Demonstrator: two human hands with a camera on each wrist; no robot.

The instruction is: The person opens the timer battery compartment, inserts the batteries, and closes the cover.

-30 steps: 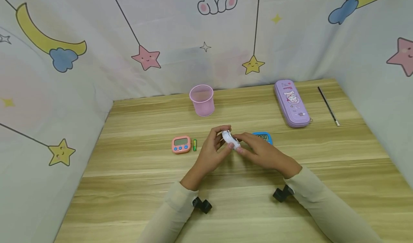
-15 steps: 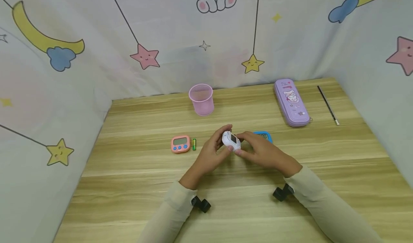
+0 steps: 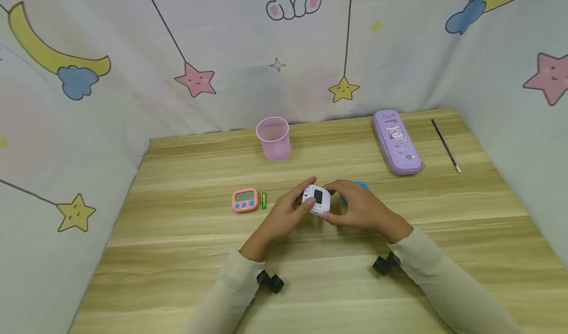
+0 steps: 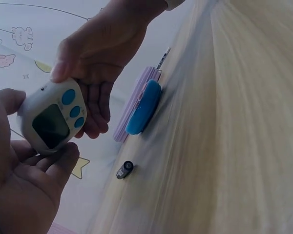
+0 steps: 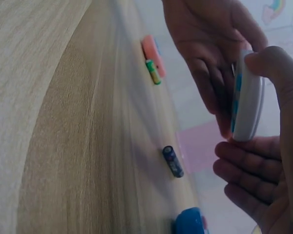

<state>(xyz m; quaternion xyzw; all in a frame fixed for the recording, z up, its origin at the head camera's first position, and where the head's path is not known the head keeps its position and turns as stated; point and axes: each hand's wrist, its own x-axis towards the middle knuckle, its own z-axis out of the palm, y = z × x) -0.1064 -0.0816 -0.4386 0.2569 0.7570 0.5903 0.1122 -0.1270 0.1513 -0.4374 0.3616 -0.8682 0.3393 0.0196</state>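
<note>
A white digital timer (image 3: 320,202) is held above the table between both hands. Its back, with a dark rectangle, faces up in the head view; the left wrist view shows its screen and blue buttons (image 4: 68,97). My left hand (image 3: 285,215) grips one side, thumb on the back. My right hand (image 3: 361,208) pinches the opposite edge between thumb and fingers. Beyond the hands, a dark battery (image 5: 173,162) lies on the table, hidden in the head view. A blue timer (image 3: 362,184) sits partly behind my right hand.
Left of the hands lie a coral timer (image 3: 245,200) and a green battery (image 3: 264,200). A pink cup (image 3: 277,147) stands at the back. Toward the back right are a purple pencil case (image 3: 397,142) and a pencil (image 3: 446,146). Printed curtains surround the table.
Both hands have tilted the white timer, so its back now faces up more fully toward the head camera. My right hand covers more of the blue timer.
</note>
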